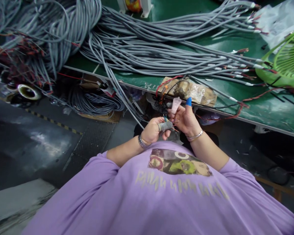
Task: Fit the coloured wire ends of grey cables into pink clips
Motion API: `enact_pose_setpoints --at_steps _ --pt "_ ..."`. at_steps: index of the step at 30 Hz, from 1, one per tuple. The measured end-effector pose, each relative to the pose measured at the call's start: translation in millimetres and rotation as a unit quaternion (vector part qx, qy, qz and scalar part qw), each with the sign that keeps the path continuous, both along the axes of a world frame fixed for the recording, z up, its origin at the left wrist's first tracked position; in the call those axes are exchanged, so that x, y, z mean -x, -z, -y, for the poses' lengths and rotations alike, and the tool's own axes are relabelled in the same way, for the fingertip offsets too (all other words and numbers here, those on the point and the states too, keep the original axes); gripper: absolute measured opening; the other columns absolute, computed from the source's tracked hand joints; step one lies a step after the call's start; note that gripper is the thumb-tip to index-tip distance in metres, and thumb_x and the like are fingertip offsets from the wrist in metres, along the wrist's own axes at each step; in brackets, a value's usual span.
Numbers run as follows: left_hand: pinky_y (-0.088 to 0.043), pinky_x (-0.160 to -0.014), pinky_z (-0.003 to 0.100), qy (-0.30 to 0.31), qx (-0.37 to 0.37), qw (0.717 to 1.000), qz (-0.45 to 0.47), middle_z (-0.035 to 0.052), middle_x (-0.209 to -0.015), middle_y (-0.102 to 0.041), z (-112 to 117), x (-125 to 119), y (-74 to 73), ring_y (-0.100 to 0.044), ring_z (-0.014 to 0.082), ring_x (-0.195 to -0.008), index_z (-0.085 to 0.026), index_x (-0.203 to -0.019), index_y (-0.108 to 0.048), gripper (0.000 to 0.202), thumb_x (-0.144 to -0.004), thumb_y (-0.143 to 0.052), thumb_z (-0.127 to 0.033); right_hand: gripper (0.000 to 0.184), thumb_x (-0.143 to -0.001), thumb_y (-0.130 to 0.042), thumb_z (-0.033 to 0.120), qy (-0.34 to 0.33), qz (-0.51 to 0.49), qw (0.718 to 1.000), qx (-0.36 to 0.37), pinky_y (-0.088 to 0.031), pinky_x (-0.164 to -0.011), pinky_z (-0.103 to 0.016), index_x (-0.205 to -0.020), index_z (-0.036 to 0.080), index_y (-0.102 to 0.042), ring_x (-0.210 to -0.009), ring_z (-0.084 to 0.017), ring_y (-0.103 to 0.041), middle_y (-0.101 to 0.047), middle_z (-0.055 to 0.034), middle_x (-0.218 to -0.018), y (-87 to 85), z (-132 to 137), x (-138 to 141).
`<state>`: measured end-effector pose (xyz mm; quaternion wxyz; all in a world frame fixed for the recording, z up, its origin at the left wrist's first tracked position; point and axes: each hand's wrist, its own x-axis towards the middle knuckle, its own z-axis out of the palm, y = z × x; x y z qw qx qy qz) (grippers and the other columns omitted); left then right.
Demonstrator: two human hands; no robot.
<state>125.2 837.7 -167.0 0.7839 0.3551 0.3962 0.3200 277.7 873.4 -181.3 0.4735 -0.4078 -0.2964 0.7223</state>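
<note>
Left hand (153,130): closed in a loose fist at chest height, below the bench edge. Its grey-capped fingertip (165,125) presses toward the right hand and pinches the coloured wire ends (171,122).
Right hand (185,119): just beside the left hand, almost touching it, with the palm turned toward the person. The fingers are half curled. One carries a pink fingertip cap (175,104) and one a blue fingertip cap (188,101), both pointing up. The fingers meet the wire ends, but a firm grip cannot be told.
Coloured wire ends: thin strands in red, green and blue, fanned out in the narrow gap between the two hands. They lie at the left fingertip and against the right palm side.
Wrists: a watch (142,142) on the left, a metal bangle (195,135) on the right.
Green bench (259,107): runs across the view above and beyond the hands, well apart from them.
Grey cable bundle (161,49): long lengths laid across the bench top. Some drop over the front edge toward the hands.
Taped block (193,92): rests at the bench edge, directly above the hands.
Green basket (287,62): on the bench at far right.
Cable coil (95,101): under the bench, to the left of the hands.
Tape roll (29,92): low at far left.
</note>
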Motion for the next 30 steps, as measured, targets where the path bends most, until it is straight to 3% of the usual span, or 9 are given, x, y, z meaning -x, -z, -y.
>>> enact_pose_setpoints --at_steps 3,9,16,23,30 --pt "-0.038 -0.036 0.02 -0.041 0.007 0.999 0.007 -0.0006 -0.049 -0.059 7.3 -3.5 -3.8 -0.05 0.009 -0.034 -0.014 -0.071 -0.058 0.047 -0.06 -0.082 -0.054 0.071 -0.071 -0.047 0.089 -0.008 -0.001 1.0 0.005 -0.041 -0.051 -0.024 -0.082 0.021 -0.061 -0.059 -0.011 -0.053 -0.064 -0.0033 -0.077 -0.9 2.0 -2.1" --pt "-0.038 -0.037 0.021 -0.125 -0.007 0.992 0.022 -0.002 -0.05 -0.059 7.5 -13.3 -8.9 -0.049 0.008 -0.035 -0.014 -0.073 -0.059 0.041 -0.065 -0.079 -0.05 0.051 -0.069 -0.074 0.067 0.043 -0.021 0.999 0.01 -0.041 -0.051 -0.021 -0.081 0.02 -0.061 -0.058 -0.009 -0.05 -0.059 0.0014 -0.069 -3.7 4.2 -0.1" --pt "-0.036 -0.038 0.02 -0.16 -0.011 0.987 0.007 -0.0022 -0.053 -0.059 4.1 -20.7 -7.5 -0.049 0.0071 -0.036 -0.015 -0.073 -0.057 0.04 -0.071 -0.076 -0.05 0.061 -0.069 -0.063 0.08 0.039 -0.01 0.999 0.028 -0.045 -0.052 -0.026 -0.081 0.02 -0.06 -0.058 -0.013 -0.056 -0.064 -0.0012 -0.072 -9.6 -3.3 5.3" --pt "-0.036 -0.038 0.021 -0.146 -0.01 0.989 -0.012 -0.0002 -0.055 -0.061 2.8 -23.9 -2.4 -0.05 0.0078 -0.038 -0.014 -0.072 -0.057 0.045 -0.068 -0.076 -0.055 0.062 -0.066 -0.065 0.08 0.07 -0.016 0.997 0.021 -0.044 -0.049 -0.025 -0.077 0.02 -0.059 -0.054 -0.011 -0.053 -0.063 -0.0008 -0.068 -5.2 -6.1 10.4" --pt "-0.037 -0.038 0.02 -0.133 -0.019 0.991 0.0 0.0001 -0.055 -0.062 9.1 -18.0 0.3 -0.051 0.0079 -0.037 -0.014 -0.074 -0.059 0.045 -0.067 -0.076 -0.054 0.066 -0.069 -0.055 0.086 0.037 -0.044 0.997 0.049 -0.044 -0.051 -0.025 -0.079 0.022 -0.059 -0.06 -0.013 -0.056 -0.065 -0.0019 -0.074 -0.2 -0.2 2.6"
